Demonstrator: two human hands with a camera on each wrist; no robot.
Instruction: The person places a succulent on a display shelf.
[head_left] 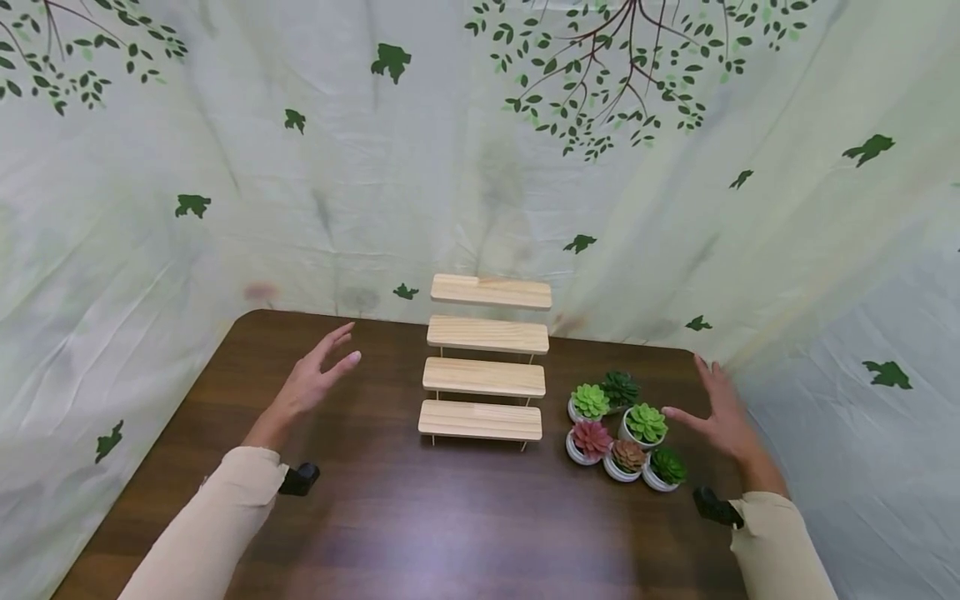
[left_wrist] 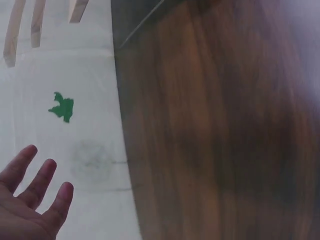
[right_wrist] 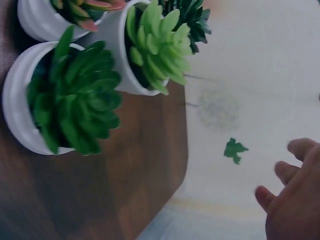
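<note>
My left hand (head_left: 311, 379) hovers over the left part of the table, fingers relaxed and holding nothing; the left wrist view shows its spread fingers (left_wrist: 61, 200). On the right, my right hand (head_left: 722, 414) is held beside a cluster of small potted succulents, thumb pointing toward a light green succulent (head_left: 646, 423), with nothing in its grasp. Also in the cluster are a dark green succulent (head_left: 620, 388), a pink succulent (head_left: 592, 439), a brownish succulent (head_left: 628, 456) and a green succulent (right_wrist: 75, 100), all in white pots where the pots show. A four-step wooden stand (head_left: 480, 419) stands between the hands.
The dark wooden table (head_left: 420, 517) meets a pale curtain (head_left: 337, 208) printed with leaves and branches along its back and sides. The stand is near the back edge, its steps rising toward the curtain. A black strap device (head_left: 300, 480) sits on the left wrist.
</note>
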